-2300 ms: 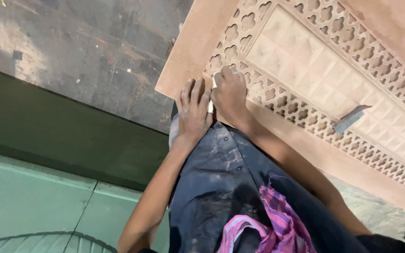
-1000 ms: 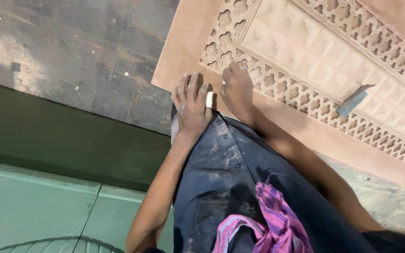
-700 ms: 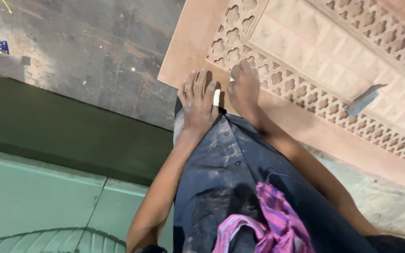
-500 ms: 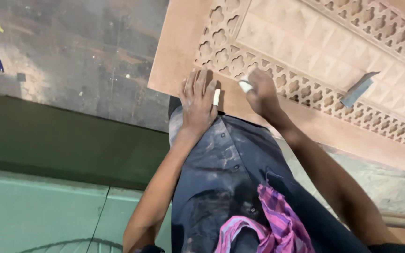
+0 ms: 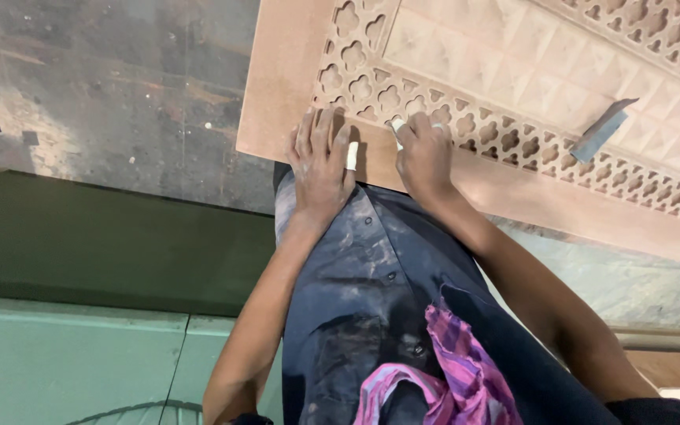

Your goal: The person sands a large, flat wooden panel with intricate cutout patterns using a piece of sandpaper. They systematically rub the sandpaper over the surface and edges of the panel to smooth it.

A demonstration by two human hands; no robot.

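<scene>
A carved pinkish stone slab is seen lying flat, its near left corner worked by both hands. The left hand is laid open and flat on the plain border of the slab, fingers spread, with a white wrap on one finger. The right hand is closed around a small pale tool, only the tip of which shows above the fingers; its kind cannot be told. That tip is held against the pierced lattice band that runs along the near edge of the slab.

As a judgement of progress: the lattice openings are already cut through along the whole visible band and up the left side, and the inner field of raised pyramid facets is shaped. What seems left is finishing of the openings near the corner, since the hands are set there; whether the farther stretches are finished cannot be told.

A grey flat metal tool lies loose on the slab, well to the right of the hands. Dusty dark trousers and a pink-purple cloth are seen nearer, and a stained floor to the left.
</scene>
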